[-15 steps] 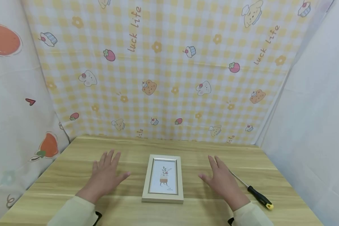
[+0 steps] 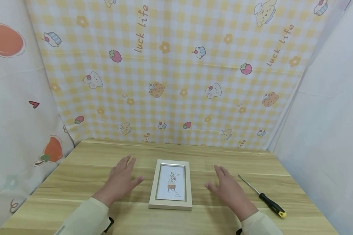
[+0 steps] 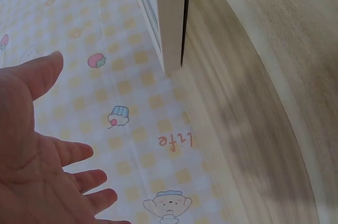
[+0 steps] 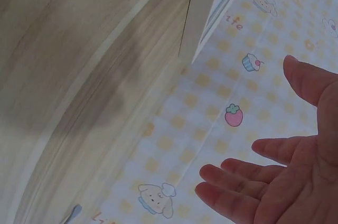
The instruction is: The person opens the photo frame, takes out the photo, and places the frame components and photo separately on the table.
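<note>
A cream picture frame (image 2: 170, 207) with a silver inner edge lies face up on the wooden table, showing a print of a potted plant. To its left is my left hand (image 2: 119, 183), fingers spread and apart from the frame. My right hand (image 2: 230, 192) hovers on the other side, its fingers fairly straight and holding nothing. Both wrist views show an empty palm, the left hand (image 3: 42, 166) and the right hand (image 4: 280, 176), with the picture frame's edge (image 3: 171, 23) beyond. A screwdriver (image 2: 272, 204) with a black and yellow handle lies right of my right hand.
The wood-grain table (image 2: 170, 225) meets a yellow checked cloth (image 2: 170, 71) hanging at the back. A white printed cloth (image 2: 14, 130) hangs along the left side, and a plain pale cloth (image 2: 329, 130) along the right.
My left hand has moved right, nearer the picture frame. The right hand has shifted slightly left, away from the screwdriver, whose tip now shows. The frame and screwdriver stay in place.
</note>
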The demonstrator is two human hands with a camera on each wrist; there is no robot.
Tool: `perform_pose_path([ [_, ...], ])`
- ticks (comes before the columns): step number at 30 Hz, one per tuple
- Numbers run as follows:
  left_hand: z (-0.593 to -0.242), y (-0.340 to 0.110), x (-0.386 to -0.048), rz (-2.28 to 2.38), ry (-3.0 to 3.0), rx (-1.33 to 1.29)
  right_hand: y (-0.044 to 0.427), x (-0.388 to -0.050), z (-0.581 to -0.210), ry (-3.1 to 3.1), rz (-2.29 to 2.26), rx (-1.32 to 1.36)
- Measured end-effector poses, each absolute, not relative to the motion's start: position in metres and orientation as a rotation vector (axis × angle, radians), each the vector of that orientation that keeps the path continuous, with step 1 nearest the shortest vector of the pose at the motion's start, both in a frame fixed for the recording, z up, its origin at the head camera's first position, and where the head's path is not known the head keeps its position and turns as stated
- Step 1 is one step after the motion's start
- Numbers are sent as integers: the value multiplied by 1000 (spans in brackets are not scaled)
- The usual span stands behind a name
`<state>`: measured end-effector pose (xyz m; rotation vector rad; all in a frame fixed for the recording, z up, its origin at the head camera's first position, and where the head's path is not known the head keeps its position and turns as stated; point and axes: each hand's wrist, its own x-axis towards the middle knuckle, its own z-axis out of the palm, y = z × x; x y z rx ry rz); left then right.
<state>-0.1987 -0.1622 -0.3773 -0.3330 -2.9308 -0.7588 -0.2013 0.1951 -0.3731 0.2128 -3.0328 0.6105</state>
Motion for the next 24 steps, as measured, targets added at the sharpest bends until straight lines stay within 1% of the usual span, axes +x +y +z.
perform_pose_path([
  [16, -378, -139, -206, -904, -2953, -328, 178, -199, -380, -3016, 695, 239],
  [24, -384, -131, -209, -921, -2982, -316, 168, -203, -387, -3014, 768, 234],
])
